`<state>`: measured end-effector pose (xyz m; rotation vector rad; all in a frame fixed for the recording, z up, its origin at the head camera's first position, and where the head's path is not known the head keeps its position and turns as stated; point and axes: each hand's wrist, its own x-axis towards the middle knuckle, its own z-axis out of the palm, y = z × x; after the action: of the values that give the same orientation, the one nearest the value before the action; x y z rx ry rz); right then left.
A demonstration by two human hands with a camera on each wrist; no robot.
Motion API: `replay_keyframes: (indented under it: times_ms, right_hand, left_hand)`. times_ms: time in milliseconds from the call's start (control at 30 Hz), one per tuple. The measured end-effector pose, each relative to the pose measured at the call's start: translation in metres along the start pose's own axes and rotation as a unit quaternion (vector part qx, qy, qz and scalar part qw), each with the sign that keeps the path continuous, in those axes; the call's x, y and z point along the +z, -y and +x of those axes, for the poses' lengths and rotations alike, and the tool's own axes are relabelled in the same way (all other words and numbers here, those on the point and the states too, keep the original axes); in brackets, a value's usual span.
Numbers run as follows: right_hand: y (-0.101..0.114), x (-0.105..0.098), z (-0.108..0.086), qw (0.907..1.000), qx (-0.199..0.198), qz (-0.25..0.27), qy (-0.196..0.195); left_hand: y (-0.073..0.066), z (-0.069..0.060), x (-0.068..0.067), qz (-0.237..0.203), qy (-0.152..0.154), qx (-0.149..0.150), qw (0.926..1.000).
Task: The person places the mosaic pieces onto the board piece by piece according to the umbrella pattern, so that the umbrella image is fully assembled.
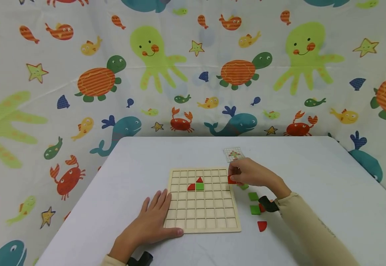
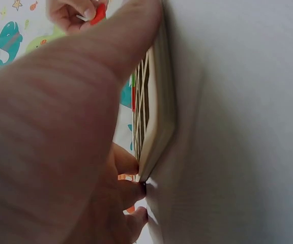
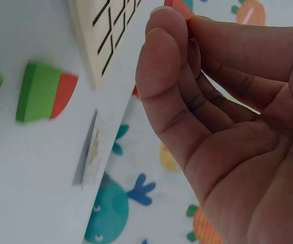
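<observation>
A wooden grid board [image 1: 201, 224] lies flat on the white table. In its upper middle cells sit a red triangle [image 1: 200, 180], a green square [image 1: 200, 187] and, left of the square, a red curved-edge piece [image 1: 191, 187]. My left hand [image 1: 149, 221] rests at the board's left side and lower left corner, fingers spread and thumb along the front edge. Between thumb and fingertips, my right hand [image 1: 254, 173] pinches a red tile [image 1: 231, 180] over the board's upper right edge. Most of that tile is hidden by the fingers in the right wrist view.
Loose green squares [image 1: 255, 210] and red pieces [image 1: 262, 225] lie right of the board, some under the right forearm. A small gridded picture card [image 1: 232, 152] lies beyond the right hand. Behind the table hangs a sea-animal cloth [image 1: 179, 66].
</observation>
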<state>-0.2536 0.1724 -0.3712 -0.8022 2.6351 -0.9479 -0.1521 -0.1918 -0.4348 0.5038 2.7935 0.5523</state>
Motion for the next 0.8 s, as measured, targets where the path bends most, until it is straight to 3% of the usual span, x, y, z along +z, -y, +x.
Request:
replay_keyframes:
  times_ms: [467, 800]
  right_hand:
    - [0.018, 0.035, 0.044, 0.9985, -0.032, 0.001, 0.045]
    - [0.014, 0.051, 0.06, 0.9985, -0.035, -0.027, 0.033]
  left_hand:
    - [-0.003, 0.0, -0.001, 0.005, 0.003, -0.009, 0.9999]
    - [-0.003, -0.001, -0.001, 0.002, 0.002, -0.007, 1.0]
